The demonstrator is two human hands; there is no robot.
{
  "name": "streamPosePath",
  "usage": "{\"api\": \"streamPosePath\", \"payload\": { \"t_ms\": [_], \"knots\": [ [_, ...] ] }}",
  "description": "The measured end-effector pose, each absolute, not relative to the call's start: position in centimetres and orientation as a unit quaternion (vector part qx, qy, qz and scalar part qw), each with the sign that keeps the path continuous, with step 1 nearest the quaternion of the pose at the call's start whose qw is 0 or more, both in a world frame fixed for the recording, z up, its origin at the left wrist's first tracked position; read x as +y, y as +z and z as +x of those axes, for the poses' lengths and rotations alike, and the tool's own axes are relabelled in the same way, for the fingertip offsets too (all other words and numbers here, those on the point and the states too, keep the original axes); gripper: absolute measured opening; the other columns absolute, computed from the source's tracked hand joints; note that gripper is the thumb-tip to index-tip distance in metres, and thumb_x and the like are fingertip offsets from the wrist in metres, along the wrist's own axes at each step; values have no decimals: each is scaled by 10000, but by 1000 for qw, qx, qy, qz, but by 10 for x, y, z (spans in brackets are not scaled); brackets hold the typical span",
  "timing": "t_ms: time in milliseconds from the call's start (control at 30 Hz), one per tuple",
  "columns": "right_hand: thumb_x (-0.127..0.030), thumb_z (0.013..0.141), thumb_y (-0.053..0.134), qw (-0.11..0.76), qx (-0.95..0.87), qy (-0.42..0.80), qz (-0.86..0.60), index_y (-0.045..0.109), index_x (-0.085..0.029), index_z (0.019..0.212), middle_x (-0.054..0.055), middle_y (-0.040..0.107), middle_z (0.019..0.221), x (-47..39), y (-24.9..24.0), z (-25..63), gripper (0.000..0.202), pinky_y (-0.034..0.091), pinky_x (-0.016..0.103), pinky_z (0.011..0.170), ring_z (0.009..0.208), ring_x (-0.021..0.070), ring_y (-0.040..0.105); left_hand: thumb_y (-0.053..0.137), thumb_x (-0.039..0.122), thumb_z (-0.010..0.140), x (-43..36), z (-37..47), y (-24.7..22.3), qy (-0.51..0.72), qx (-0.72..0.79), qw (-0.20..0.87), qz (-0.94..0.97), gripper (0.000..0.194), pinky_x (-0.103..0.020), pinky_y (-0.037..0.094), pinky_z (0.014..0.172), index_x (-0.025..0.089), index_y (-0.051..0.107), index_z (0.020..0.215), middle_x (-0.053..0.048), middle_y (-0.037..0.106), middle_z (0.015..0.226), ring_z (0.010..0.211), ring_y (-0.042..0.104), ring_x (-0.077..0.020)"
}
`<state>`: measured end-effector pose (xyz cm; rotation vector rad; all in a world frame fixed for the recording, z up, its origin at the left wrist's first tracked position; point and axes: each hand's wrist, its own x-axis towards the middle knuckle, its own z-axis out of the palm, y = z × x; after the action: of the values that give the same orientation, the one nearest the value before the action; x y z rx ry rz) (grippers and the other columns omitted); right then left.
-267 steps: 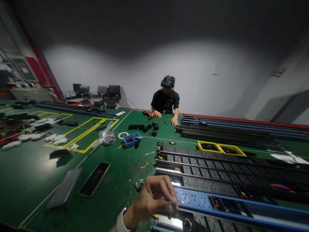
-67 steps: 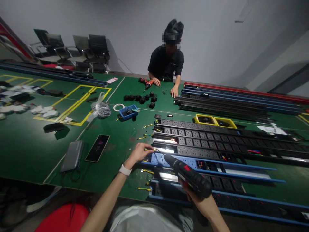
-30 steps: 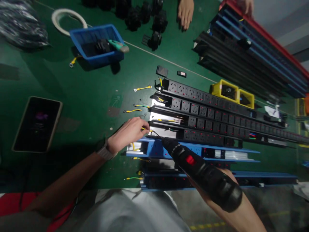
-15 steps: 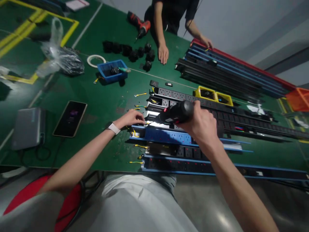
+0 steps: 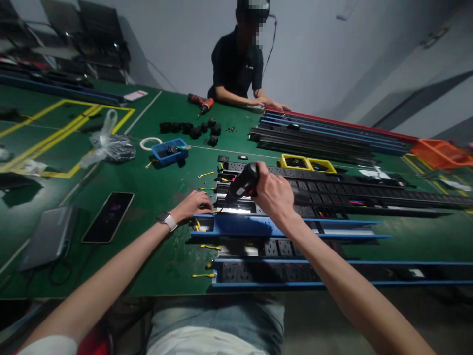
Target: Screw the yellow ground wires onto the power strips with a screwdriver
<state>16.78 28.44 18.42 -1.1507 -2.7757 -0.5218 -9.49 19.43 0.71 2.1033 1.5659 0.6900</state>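
Observation:
My right hand (image 5: 274, 190) grips a black cordless screwdriver (image 5: 244, 182), tilted so its tip points down and left to the end of an open power strip (image 5: 240, 210). My left hand (image 5: 196, 204), wearing a watch, rests at that same end with its fingers pinched together. A bit of yellow wire (image 5: 217, 211) shows at its fingertips. Just nearer to me lies a blue-cased power strip (image 5: 240, 225). Other socket strips (image 5: 236, 272) lie parallel, with yellow-green wires (image 5: 201, 275) sticking out at their left ends. The screwdriver's tip is hard to make out.
Across the table a co-worker (image 5: 238, 66) leans over stacked rails (image 5: 314, 140). Yellow bins (image 5: 295, 161), a blue bin (image 5: 170, 151), a red drill (image 5: 202, 103), a tape roll (image 5: 151, 143) and black parts (image 5: 195, 131) stand beyond. A phone (image 5: 108, 218) and grey box (image 5: 50, 236) lie left.
My view has tilted up, bringing the co-worker's upper body into sight. The co-worker's hands are now close together by the rails. My hands stay at the same strip end, the screwdriver more upright.

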Motion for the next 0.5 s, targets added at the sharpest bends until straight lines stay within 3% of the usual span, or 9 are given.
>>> {"api": "streamPosePath", "payload": {
  "t_ms": [133,300,400,500],
  "knots": [
    [-148,954,362,39,-929,-187,-317,14,-213,1589,122,662,1110,280,187,169,727,444,358,799,920,241,645,638,608,866,197,-92,-4,229,616,167,735,420,-301,336,841,191,684,853,-25,688,892,906,585,-182],
    [-120,969,289,34,-930,-181,-317,-33,-284,1595,111,651,1078,275,188,163,722,458,364,834,935,225,640,527,631,916,199,-88,-12,233,620,152,733,460,-309,338,834,200,671,841,-34,691,902,911,582,-196],
    [-130,972,317,24,-931,-171,-322,-18,-287,1594,120,642,1108,271,191,162,723,459,360,849,961,216,632,475,589,950,198,-87,-11,234,633,150,722,437,-320,352,851,213,675,855,-42,702,933,932,586,-208],
    [-253,917,520,32,-935,-151,-320,-15,-210,1596,142,627,1116,268,198,165,865,463,379,855,971,247,618,476,578,952,198,-87,-12,230,632,150,725,423,-328,363,865,216,673,858,-39,701,930,924,586,-209]
  ]
}}
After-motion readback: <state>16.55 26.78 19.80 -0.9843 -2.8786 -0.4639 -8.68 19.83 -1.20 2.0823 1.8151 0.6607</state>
